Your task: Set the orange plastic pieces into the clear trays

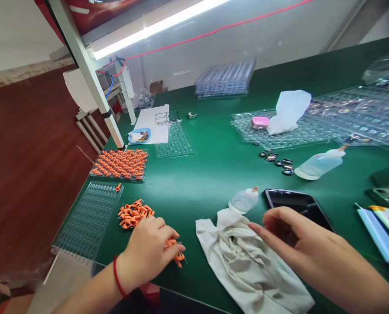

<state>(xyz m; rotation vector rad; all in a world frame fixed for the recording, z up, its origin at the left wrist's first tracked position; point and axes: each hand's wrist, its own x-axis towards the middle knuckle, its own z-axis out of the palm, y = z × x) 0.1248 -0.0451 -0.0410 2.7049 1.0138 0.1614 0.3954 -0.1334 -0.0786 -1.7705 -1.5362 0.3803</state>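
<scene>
My left hand (150, 250), with a red cord round the wrist, rests on a loose pile of small orange parts (134, 213) on the green table, fingers curled down onto the nearest pieces. My right hand (299, 242) hovers over a crumpled white cloth (247, 266), fingers stretched out and slightly blurred, holding nothing. Just behind it lies a dark phone (295, 205), and a small clear squeeze bottle (244, 200) lies on its side beside the cloth.
A clear tray (90, 220) with empty pockets sits left of the pile; a tray (120, 165) filled with orange parts lies behind it. A larger squeeze bottle (319, 165), dark round pieces (278, 160), clear blister trays (312, 128) and a white bag (289, 111) lie at right.
</scene>
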